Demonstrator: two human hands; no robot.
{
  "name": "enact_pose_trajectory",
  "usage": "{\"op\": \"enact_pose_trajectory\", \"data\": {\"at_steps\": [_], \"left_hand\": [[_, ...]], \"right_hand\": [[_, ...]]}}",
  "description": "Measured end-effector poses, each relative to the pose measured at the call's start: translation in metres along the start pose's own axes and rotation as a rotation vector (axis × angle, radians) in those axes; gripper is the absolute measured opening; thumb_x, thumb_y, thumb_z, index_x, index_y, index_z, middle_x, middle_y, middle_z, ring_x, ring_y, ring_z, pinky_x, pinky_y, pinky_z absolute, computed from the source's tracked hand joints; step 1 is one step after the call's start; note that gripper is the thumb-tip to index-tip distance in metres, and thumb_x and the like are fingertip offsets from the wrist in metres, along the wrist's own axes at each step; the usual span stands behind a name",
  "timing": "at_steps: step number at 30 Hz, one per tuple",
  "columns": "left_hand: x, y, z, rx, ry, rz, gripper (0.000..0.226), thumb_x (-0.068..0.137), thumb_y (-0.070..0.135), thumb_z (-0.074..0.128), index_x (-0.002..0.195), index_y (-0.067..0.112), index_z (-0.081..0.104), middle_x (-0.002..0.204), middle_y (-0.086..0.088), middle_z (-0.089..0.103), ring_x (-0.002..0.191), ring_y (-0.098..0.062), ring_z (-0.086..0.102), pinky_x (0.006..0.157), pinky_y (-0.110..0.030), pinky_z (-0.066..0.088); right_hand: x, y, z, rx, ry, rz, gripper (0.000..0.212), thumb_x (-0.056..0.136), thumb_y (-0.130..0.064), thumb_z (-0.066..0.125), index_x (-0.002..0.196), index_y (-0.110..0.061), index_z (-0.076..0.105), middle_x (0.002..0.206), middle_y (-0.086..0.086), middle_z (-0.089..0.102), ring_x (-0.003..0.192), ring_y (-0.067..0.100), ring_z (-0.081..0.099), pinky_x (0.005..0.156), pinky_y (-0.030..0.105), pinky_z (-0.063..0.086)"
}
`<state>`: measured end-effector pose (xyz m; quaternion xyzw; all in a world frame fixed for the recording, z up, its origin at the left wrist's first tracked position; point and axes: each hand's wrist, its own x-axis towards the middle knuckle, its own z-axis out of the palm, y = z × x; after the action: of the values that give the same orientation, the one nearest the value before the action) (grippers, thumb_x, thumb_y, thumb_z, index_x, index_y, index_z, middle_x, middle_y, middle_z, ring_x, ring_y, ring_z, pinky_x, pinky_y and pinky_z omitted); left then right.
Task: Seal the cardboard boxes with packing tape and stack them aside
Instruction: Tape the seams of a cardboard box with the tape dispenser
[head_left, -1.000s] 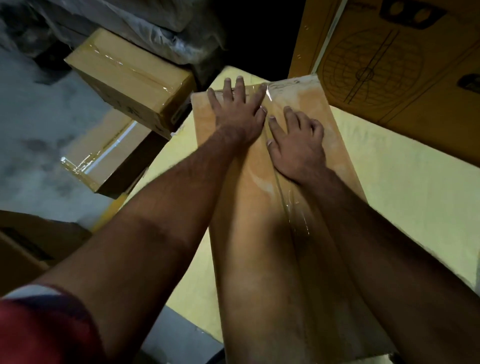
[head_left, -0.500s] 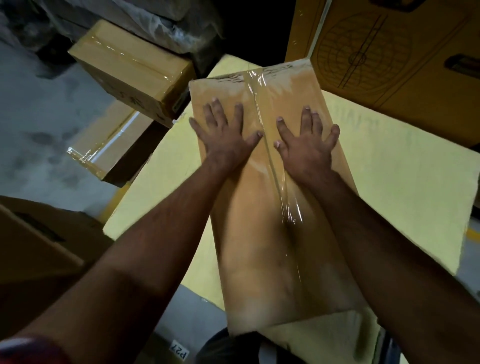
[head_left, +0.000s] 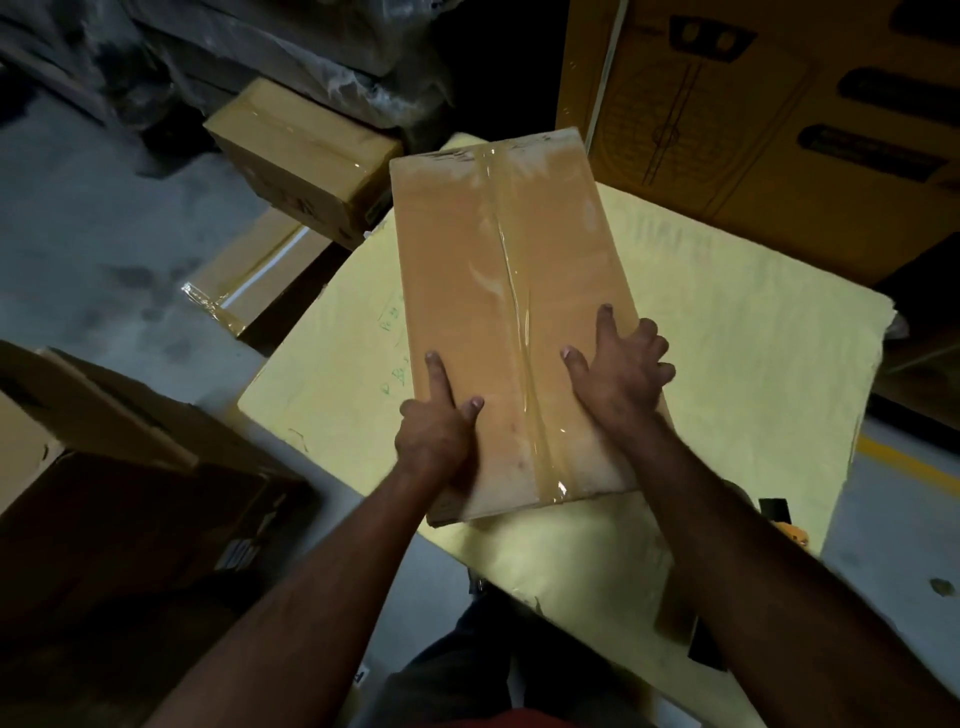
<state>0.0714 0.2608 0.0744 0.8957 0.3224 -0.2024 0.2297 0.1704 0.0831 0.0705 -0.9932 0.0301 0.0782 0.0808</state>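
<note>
tape (head_left: 511, 291) ran the full seam of the box (head_left: 467, 260); sealing looked complete. left hand (head_left: 439, 434) and right hand (head_left: 621, 374) grasped its near edges. stacking remained.

Printed carton (head_left: 779, 130) — cropped at the edge

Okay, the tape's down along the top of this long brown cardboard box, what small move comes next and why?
Probably lift the long brown cardboard box off the pale yellow sheet: clear tape spans its seam end to end, and left hand and right hand already grip its near sides.
</note>
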Motion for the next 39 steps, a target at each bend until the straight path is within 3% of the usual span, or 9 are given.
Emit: {"op": "enact_pose_trajectory", "data": {"at_steps": [4, 8, 15, 19, 23, 27, 29, 32, 39], "left_hand": [[-0.032, 0.006, 0.020, -0.069, 0.001, -0.033, 0.092, 0.100, 0.053, 0.046, 0.156, 0.025, -0.021, 0.124, -0.030, 0.056, 0.107, -0.043, 0.060, 0.085, -0.042, 0.047], [-0.073, 0.023, 0.051, -0.091, -0.099, 0.076, 0.103, 0.097, 0.048, 0.054, 0.153, 0.012, -0.025, 0.119, -0.023, 0.064, 0.105, -0.040, 0.063, 0.083, -0.037, 0.050], [-0.053, 0.028, 0.026, 0.734, 0.208, 0.545, 0.096, 0.085, 0.065, 0.059, 0.155, 0.022, 0.010, 0.139, -0.017, 0.035, 0.125, -0.034, 0.038, 0.102, -0.046, 0.033], [-0.012, 0.004, 0.029, 0.519, 0.360, 0.740, 0.074, 0.089, 0.068, 0.042, 0.149, 0.025, 0.039, 0.152, -0.023, 0.037, 0.137, -0.042, 0.035, 0.110, -0.056, 0.029], [0.001, -0.003, 0.042, 0.517, 0.325, 0.632, 0.085, 0.089, 0.076, 0.023, 0.157, 0.026, 0.022, 0.161, -0.024, 0.021, 0.146, -0.045, 0.022, 0.113, -0.062, 0.023], [0.008, 0.029, 0.040, 0.445, 0.318, 0.508, 0.088, 0.087, 0.076, 0.015, 0.159, 0.025, 0.017, 0.163, -0.023, 0.013, 0.149, -0.045, 0.015, 0.116, -0.062, 0.014], [0.023, 0.056, 0.037, 0.417, 0.286, 0.449, 0.085, 0.091, 0.075, 0.020, 0.159, 0.026, 0.007, 0.164, -0.022, 0.002, 0.150, -0.044, 0.004, 0.117, -0.062, 0.007], [0.036, 0.083, 0.033, 0.442, 0.203, 0.413, 0.085, 0.094, 0.072, 0.028, 0.159, 0.026, -0.001, 0.164, -0.022, -0.009, 0.150, -0.044, -0.006, 0.117, -0.063, 0.001], [0.037, 0.075, 0.027, 0.398, 0.128, 0.458, 0.086, 0.092, 0.072, 0.022, 0.159, 0.023, -0.001, 0.163, -0.024, -0.011, 0.150, -0.045, -0.006, 0.116, -0.063, 0.001]], "right_hand": [[0.026, 0.000, -0.015, 0.043, -0.025, -0.186, 0.061, 0.090, -0.053, 0.060, 0.144, -0.034, 0.039, 0.143, 0.020, 0.036, 0.128, 0.038, 0.037, 0.104, 0.049, 0.033], [0.060, -0.022, -0.029, 0.007, -0.138, -0.475, 0.048, 0.093, -0.031, 0.057, 0.139, -0.035, 0.046, 0.161, 0.014, 0.022, 0.148, 0.032, 0.017, 0.119, 0.054, 0.011], [-0.014, -0.014, 0.017, -0.077, -0.135, -0.558, 0.055, 0.103, -0.041, 0.035, 0.155, -0.034, 0.021, 0.167, 0.006, 0.002, 0.153, 0.029, 0.001, 0.119, 0.057, 0.003], [-0.036, 0.029, 0.024, -0.130, -0.103, -0.717, 0.070, 0.096, -0.059, 0.025, 0.157, -0.026, 0.021, 0.167, 0.010, 0.009, 0.153, 0.028, 0.005, 0.121, 0.054, 0.000], [-0.036, 0.071, 0.025, -0.297, -0.081, -0.853, 0.078, 0.093, -0.051, 0.054, 0.158, -0.029, 0.017, 0.166, 0.008, 0.013, 0.152, 0.031, 0.014, 0.120, 0.056, 0.010], [-0.008, 0.062, 0.018, -0.330, -0.055, -0.700, 0.070, 0.102, -0.033, 0.046, 0.157, -0.041, 0.004, 0.167, 0.004, 0.005, 0.153, 0.031, 0.007, 0.117, 0.059, 0.006], [0.008, 0.044, 0.014, -0.318, -0.044, -0.512, 0.066, 0.104, -0.039, 0.039, 0.154, -0.046, -0.004, 0.167, 0.005, -0.002, 0.153, 0.031, 0.001, 0.116, 0.061, 0.004], [0.020, 0.024, 0.012, -0.281, -0.104, -0.322, 0.085, 0.097, -0.049, 0.053, 0.153, -0.046, -0.012, 0.166, 0.007, -0.009, 0.152, 0.032, -0.007, 0.115, 0.065, 0.002], [0.004, 0.034, 0.006, -0.249, -0.103, -0.382, 0.089, 0.095, -0.033, 0.056, 0.158, -0.029, -0.007, 0.166, 0.007, -0.010, 0.152, 0.033, -0.009, 0.119, 0.061, -0.001]]}}
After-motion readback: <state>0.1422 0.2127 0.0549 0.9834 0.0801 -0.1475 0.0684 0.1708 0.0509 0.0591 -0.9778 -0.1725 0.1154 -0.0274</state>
